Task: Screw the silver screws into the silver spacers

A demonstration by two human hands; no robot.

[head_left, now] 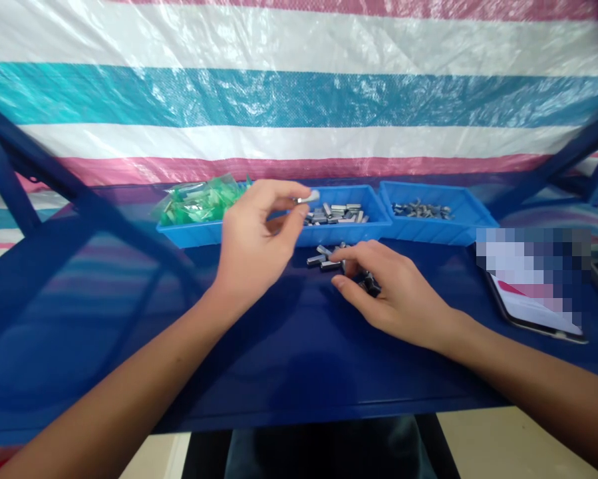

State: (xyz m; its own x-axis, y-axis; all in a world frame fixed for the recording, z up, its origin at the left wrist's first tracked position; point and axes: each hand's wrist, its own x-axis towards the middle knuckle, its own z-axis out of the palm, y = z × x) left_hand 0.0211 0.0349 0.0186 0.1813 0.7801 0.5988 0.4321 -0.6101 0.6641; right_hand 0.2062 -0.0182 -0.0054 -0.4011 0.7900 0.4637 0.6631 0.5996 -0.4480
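Observation:
My left hand (259, 233) is raised in front of the middle blue bin (338, 234). Its thumb and forefinger pinch a small silver metal piece (307, 197). My right hand (393, 289) rests low over the table, beside a loose pile of small metal pieces (330, 265). Thumb and forefinger of that hand are apart, the fingertips at the pile's edge. Dark pieces (371, 285) show under its palm, and whether the curled fingers hold any of them is hidden. More silver pieces (348, 211) of like shape lie inside the middle bin.
A clear bag of green pieces (203, 199) sits in the left blue bin (193, 234). The right blue bin (443, 231) contains small metal parts (421, 209). A phone (538, 299) lies at the right on the blue table (279, 372). Striped plastic sheeting (299, 93) hangs behind.

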